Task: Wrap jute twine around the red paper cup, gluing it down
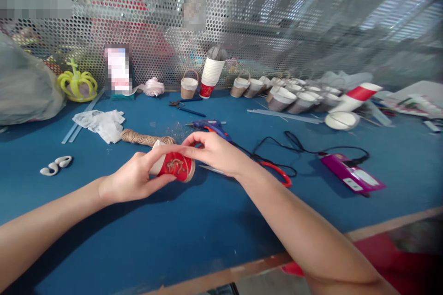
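My left hand (136, 175) is wrapped around a red and white paper cup (178, 166) with a gold pattern, held on its side above the table. Thumb and index finger of my right hand (207, 150) come together at the cup's upper edge; whether something small is pinched there is hidden. Just behind the cup lies a bundle of brown twine (147, 137). A blue glue gun (209, 124) rests beyond my right hand. Under my right wrist are scissors, their red handle (280, 175) showing on the far side.
Several covered cups (284, 97), some with handles, line the back right. A stack of paper cups (212, 73) and pliers (187, 106) are at the back middle. White fabric (100, 124) lies left. A purple power strip (351, 175) with a black cord sits right.
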Motion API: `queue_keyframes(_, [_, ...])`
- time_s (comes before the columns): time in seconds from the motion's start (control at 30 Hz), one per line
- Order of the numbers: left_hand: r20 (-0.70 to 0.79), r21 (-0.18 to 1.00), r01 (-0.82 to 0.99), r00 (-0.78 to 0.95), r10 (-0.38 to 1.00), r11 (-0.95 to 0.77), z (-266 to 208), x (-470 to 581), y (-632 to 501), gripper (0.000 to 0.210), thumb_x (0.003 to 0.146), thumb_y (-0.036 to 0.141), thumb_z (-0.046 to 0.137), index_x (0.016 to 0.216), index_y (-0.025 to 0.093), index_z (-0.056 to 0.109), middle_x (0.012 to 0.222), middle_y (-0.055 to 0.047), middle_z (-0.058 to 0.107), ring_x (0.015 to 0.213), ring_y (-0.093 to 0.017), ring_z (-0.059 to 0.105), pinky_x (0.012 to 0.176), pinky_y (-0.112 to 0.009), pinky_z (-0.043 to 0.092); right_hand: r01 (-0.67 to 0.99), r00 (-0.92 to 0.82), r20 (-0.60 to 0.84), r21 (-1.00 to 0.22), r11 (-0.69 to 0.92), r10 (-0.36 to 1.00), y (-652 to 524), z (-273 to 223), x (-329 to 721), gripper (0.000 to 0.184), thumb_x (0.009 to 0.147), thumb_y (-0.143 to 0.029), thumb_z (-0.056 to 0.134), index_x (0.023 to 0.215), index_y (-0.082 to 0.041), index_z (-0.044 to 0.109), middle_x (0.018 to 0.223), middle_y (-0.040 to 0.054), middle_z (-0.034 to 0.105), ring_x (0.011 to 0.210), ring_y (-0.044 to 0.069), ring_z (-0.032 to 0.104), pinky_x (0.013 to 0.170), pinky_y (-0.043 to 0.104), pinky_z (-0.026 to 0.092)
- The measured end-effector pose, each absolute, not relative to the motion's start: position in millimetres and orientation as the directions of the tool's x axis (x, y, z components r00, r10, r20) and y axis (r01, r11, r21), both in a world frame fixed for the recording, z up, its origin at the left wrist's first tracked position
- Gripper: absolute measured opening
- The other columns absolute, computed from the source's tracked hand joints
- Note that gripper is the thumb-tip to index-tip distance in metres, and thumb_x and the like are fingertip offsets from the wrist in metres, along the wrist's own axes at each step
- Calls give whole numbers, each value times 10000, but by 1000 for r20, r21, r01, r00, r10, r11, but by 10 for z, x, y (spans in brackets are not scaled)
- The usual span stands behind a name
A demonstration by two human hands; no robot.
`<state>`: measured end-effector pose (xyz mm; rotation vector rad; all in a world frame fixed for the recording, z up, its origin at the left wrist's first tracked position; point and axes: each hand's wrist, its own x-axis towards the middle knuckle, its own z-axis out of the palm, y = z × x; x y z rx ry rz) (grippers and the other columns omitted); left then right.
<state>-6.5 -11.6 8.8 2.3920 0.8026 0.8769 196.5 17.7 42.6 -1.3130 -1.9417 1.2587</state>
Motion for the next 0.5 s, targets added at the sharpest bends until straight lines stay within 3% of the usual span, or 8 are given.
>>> queue_keyframes(0.17, [356, 543, 402, 685, 636, -737, 110, -54, -143, 451, 851, 194, 520, 1281, 191, 387, 864, -15, 672, 646, -116, 647, 592, -185, 492, 434, -471, -221, -901, 6, 854, 158, 436, 1958, 110, 763, -237, 625, 785, -132, 602, 776, 31, 625, 709, 121, 557, 714, 280, 436])
queue_keyframes(0.33, [370, 601, 372, 656, 658, -708, 83, -72, -132, 478, 853, 206, 537, 1302, 197, 375, 1061, -72, 646, 800, -140, 656, 711, -218, 512, 387, -414, -166, -922, 8, 895, 145, 410, 1959, 102, 764, -234, 614, 723, -148, 577, 720, 11, 607, 656, 111, 539, 650, 263, 424])
queue_keyframes(0.5, [341, 652, 367, 640, 689, -664, 69, -76, -119, 493, 855, 219, 546, 1310, 204, 359, 991, -46, 652, 673, -97, 628, 647, -186, 510, 356, -346, -115, -934, 17, 931, 166, 401, 1976, 117, 755, -203, 616, 678, -163, 537, 669, -13, 584, 624, 99, 526, 624, 248, 417])
